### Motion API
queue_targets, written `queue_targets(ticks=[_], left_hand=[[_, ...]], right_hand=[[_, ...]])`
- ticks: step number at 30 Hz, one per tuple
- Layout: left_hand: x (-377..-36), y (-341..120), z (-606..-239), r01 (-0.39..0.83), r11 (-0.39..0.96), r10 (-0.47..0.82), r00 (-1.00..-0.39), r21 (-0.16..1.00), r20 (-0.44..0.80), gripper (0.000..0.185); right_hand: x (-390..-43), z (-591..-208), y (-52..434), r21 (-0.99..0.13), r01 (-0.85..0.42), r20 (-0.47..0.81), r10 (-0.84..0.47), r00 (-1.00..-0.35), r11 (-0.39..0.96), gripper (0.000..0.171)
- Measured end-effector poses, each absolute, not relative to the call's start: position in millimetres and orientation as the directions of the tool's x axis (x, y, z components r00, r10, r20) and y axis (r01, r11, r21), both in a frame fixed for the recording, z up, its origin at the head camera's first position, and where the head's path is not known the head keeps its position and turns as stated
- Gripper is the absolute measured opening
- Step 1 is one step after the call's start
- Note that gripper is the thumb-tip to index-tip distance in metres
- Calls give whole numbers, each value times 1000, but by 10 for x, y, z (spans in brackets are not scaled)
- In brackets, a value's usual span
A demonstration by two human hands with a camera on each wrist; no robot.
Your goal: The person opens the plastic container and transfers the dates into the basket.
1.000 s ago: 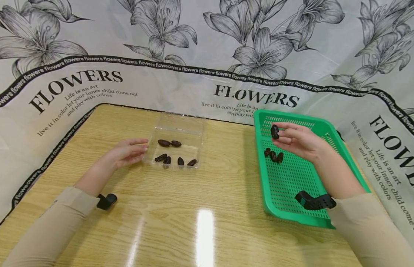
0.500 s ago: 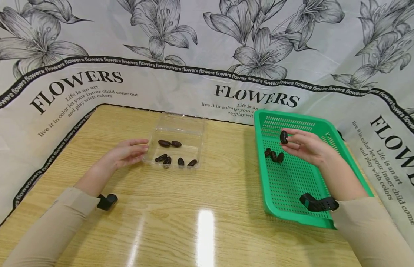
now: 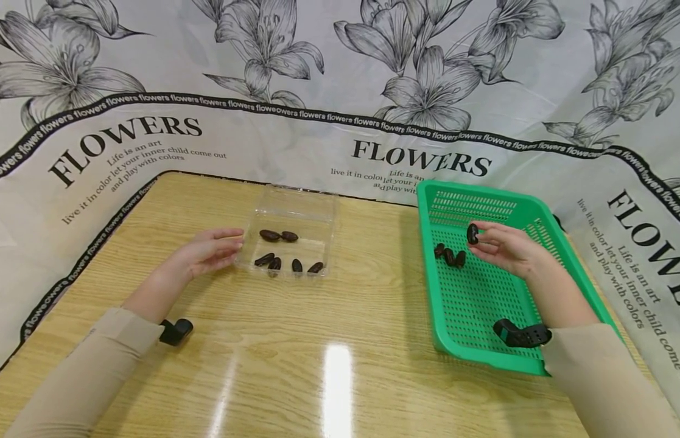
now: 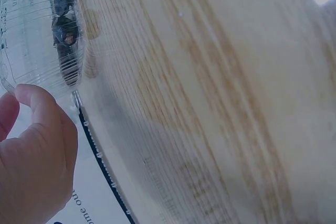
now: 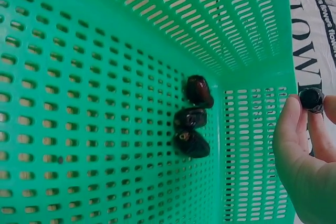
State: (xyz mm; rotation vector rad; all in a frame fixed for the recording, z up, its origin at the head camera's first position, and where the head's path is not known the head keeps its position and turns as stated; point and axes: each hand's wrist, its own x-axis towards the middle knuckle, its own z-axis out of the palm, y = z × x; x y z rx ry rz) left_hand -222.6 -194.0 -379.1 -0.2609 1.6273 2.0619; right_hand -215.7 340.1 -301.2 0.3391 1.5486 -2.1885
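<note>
My right hand (image 3: 506, 248) pinches a dark, glossy date (image 3: 472, 233) between thumb and fingertips, above the green basket (image 3: 434, 304). In the right wrist view the held date (image 5: 312, 99) shows end-on. Three more dates (image 5: 192, 144) lie close together on the basket floor, near its left wall in the head view. Against the left side of a clear plastic box (image 3: 313, 248) rest the fairly straight fingers of my left hand (image 3: 210, 252). Several dates (image 3: 270, 235) lie spread inside that box. The left wrist view shows only part of the hand at the box's corner.
Both containers stand on a wood-grain table (image 3: 367, 328), with bare tabletop between them. A flower-printed cloth (image 3: 296, 140) rises behind the table and along its sides. Black straps (image 3: 522, 333) circle both wrists.
My right hand has moved right and slightly toward me over the basket, carrying the date. The left hand, the clear box and the dates lying in both containers stay where they were.
</note>
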Motion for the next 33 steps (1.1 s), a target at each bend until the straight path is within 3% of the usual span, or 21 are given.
queue_targets(ticks=[18, 27, 33], left_hand=[[-2224, -1950, -3801, -478, -159, 275, -862, 864, -426, 59], [-2229, -1943, -3762, -473, -157, 274, -864, 867, -422, 59], [-2228, -1943, -3766, -481, -138, 278, -858, 866, -432, 62]], right_hand=[[-2250, -3232, 3612, -854, 521, -520, -70, -851, 7, 36], [-2294, -3354, 3735, -844, 524, -533, -64, -844, 118, 35], [-2296, -3459, 3796, -817, 527, -553, -59, -831, 236, 20]])
